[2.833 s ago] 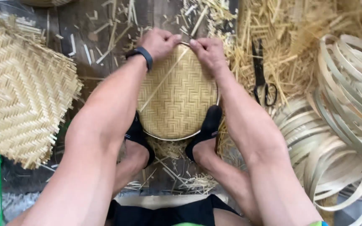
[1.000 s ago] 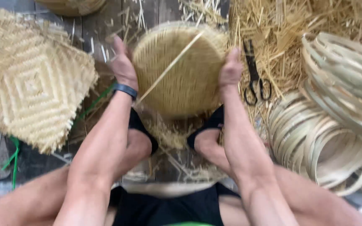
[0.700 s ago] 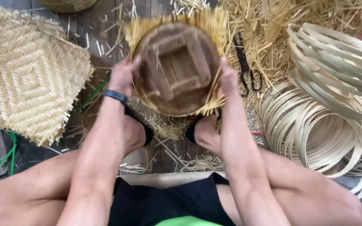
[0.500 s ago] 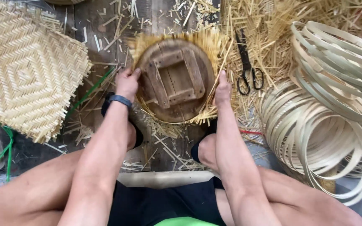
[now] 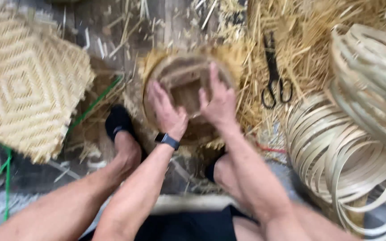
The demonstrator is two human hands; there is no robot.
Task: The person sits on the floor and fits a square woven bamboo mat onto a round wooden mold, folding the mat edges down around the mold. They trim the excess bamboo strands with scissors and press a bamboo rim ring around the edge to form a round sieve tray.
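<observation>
Bamboo rings (image 5: 349, 151) coiled nearest, by floor's right edge. Both palms flat, fingers spread, left hand (image 5: 168, 111) and right hand (image 5: 217, 100) pressing round wooden mould (image 5: 186, 82) mid-floor, gripping nothing. Beyond: scissors (image 5: 274, 76), woven mat (image 5: 23, 98) left.

Square woven bamboo mat (image 5: 25, 96), black scissors (image 5: 274, 76) on straw, stacked bamboo hoops (image 5: 349, 147), green strips (image 5: 92, 105)
</observation>
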